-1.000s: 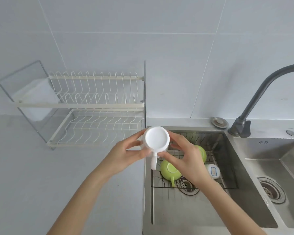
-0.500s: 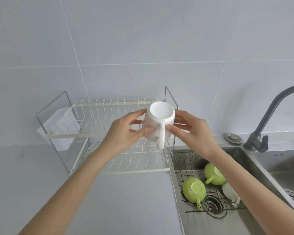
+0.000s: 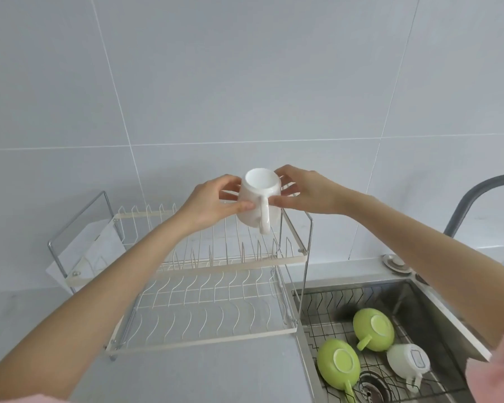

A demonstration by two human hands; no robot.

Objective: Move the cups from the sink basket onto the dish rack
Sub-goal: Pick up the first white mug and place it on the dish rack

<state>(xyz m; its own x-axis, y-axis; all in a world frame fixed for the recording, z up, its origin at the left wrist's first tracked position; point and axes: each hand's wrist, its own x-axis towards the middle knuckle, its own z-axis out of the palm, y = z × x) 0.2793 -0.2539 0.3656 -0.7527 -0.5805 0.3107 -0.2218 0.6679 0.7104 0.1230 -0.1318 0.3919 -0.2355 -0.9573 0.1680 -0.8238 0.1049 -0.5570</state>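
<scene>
A: Two hands grip one white mug [image 3: 259,199], which is upside down with its base facing the camera and its handle pointing near and downward.

B: How do the fingers sit?

A: The left hand [image 3: 207,203] has fingers and thumb pressed on the mug's left side; the right hand [image 3: 306,190] presses fingertips on its right side, near the handle. Both are clamped on it.

B: Where is the mug?

A: In the air over the right end of the dish rack's [image 3: 204,338] upper tier, near the prongs; I cannot tell whether it touches them.

B: And farther out?

A: At the near right, the sink basket [image 3: 326,301] holds two green cups, one nearer and left [image 3: 338,365], one farther [image 3: 374,328], and a white cup [image 3: 408,365], all overturned.
</scene>
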